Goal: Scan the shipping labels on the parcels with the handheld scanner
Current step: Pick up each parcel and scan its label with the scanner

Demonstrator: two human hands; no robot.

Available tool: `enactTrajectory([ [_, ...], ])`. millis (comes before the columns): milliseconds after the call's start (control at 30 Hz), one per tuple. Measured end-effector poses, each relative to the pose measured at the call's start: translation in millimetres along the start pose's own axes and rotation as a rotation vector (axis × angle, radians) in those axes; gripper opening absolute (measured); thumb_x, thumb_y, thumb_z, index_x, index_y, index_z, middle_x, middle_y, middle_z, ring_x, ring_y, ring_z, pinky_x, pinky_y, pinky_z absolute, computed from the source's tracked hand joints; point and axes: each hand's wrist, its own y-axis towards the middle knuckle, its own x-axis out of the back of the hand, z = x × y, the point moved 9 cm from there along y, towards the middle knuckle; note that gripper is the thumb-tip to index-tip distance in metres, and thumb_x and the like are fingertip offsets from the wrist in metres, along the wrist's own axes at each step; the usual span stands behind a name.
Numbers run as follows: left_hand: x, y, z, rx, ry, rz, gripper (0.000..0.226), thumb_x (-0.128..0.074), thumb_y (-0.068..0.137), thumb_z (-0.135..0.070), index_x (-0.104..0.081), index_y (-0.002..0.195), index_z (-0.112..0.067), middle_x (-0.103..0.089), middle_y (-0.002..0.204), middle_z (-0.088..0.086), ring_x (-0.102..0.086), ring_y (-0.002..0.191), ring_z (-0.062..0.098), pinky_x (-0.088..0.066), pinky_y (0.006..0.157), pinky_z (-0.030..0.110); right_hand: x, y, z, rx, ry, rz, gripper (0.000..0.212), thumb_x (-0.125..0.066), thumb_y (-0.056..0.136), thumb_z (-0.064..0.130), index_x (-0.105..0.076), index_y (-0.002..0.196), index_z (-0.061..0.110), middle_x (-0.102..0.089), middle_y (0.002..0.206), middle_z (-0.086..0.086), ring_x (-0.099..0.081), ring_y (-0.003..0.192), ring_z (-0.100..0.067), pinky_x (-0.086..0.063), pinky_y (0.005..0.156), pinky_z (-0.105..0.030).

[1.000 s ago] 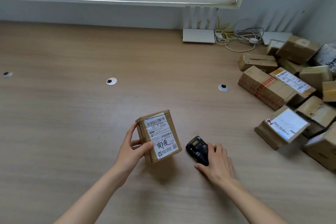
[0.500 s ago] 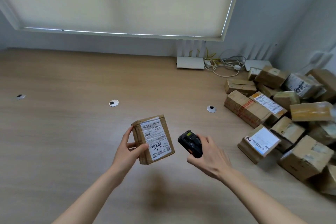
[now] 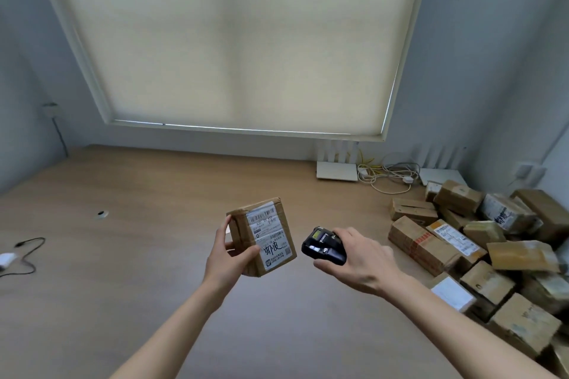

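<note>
A person holds a parcel (image 3: 261,237) and a handheld scanner (image 3: 323,245) above a wooden tabletop (image 3: 154,194).

The left hand (image 3: 229,258) grips the brown box by its near edge, thumb across the white shipping label (image 3: 271,237) facing up. The right hand (image 3: 360,258) has its fingers curled round the black scanner, just beside the parcel. A heap of parcels (image 3: 480,243) lies at right, near white routers (image 3: 337,170) and cables (image 3: 391,174).
</note>
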Motion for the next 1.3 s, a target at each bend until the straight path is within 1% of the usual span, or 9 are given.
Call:
enactTrajectory([
  [200,25,-9,-34,-0.058,0.049,-0.131,0.092,-0.084,0.078,-0.025,-0.028,0.143,-0.059,-0.067,0.107,-0.009,-0.063,0.106,0.012,-0.053,0.089,0.037,36,-1,43,0.056,-0.059,0.011,0.073,-0.049,0.082,0.082,-0.048,0.137,0.034,-0.057,0.131,0.008,-0.061,0.117,-0.026,-0.037,0.082,-0.041],
  [367,40,-15,-48,-0.086,0.072,-0.195,0.093,-0.084,0.076,-0.024,-0.029,0.143,-0.059,-0.068,0.104,-0.007,-0.064,0.105,0.015,-0.054,0.094,0.041,48,-5,67,0.058,-0.079,0.010,0.073,-0.050,0.084,0.081,-0.050,0.137,0.031,-0.056,0.134,0.006,-0.060,0.120,-0.027,-0.035,0.084,-0.042],
  [533,51,-17,-52,-0.096,0.084,-0.213,0.093,-0.084,0.077,-0.026,-0.028,0.143,-0.058,-0.068,0.106,-0.003,-0.063,0.107,0.019,-0.054,0.095,0.045,51,-9,82,0.061,-0.093,0.042,0.073,-0.049,0.084,0.082,-0.053,0.134,0.030,-0.057,0.131,0.004,-0.061,0.116,-0.029,-0.035,0.083,-0.041],
  [667,59,-18,-50,-0.103,0.082,-0.230,0.092,-0.085,0.076,-0.028,-0.028,0.141,-0.060,-0.068,0.104,-0.007,-0.062,0.105,0.014,-0.052,0.090,0.037,54,-10,91,0.063,-0.079,0.047,0.072,-0.048,0.084,0.082,-0.055,0.132,0.030,-0.058,0.129,0.003,-0.062,0.114,-0.030,-0.034,0.083,-0.040],
  [800,65,-18,-48,-0.107,0.083,-0.232,0.093,-0.085,0.076,-0.028,-0.027,0.142,-0.060,-0.069,0.104,-0.007,-0.063,0.105,0.014,-0.052,0.088,0.035,53,-12,102,0.067,-0.084,0.068,0.070,-0.047,0.083,0.083,-0.057,0.128,0.030,-0.059,0.127,0.003,-0.062,0.110,-0.030,-0.035,0.082,-0.041],
  [1033,87,-25,-45,-0.111,0.079,-0.239,0.093,-0.084,0.079,-0.028,-0.026,0.145,-0.057,-0.067,0.112,0.000,-0.060,0.109,0.020,-0.054,0.093,0.043,45,-17,126,0.089,-0.078,0.102,0.069,-0.045,0.083,0.083,-0.057,0.125,0.030,-0.060,0.124,0.002,-0.061,0.107,-0.029,-0.037,0.082,-0.041],
  [1100,99,-29,-43,-0.105,0.072,-0.252,0.092,-0.084,0.079,-0.027,-0.026,0.145,-0.057,-0.068,0.112,0.001,-0.061,0.109,0.020,-0.054,0.093,0.043,43,-19,133,0.094,-0.045,0.103,0.070,-0.042,0.081,0.086,-0.058,0.120,0.030,-0.061,0.119,0.003,-0.061,0.102,-0.028,-0.039,0.081,-0.040],
  [1200,124,-38,-40,-0.095,0.057,-0.270,0.092,-0.084,0.078,-0.029,-0.027,0.146,-0.056,-0.068,0.110,-0.001,-0.061,0.109,0.020,-0.054,0.092,0.041,39,-20,148,0.087,0.054,0.103,0.073,-0.040,0.073,0.095,-0.058,0.101,0.030,-0.065,0.102,0.004,-0.062,0.090,-0.023,-0.043,0.074,-0.037],
  [1300,162,-54,-41,-0.096,0.039,-0.276,0.091,-0.084,0.078,-0.033,-0.029,0.147,-0.055,-0.065,0.104,-0.010,-0.060,0.107,0.016,-0.051,0.087,0.035,30,-20,178,0.087,0.185,0.156,0.082,-0.048,0.059,0.103,-0.058,0.094,0.030,-0.068,0.093,0.007,-0.065,0.083,-0.017,-0.050,0.068,-0.033],
])
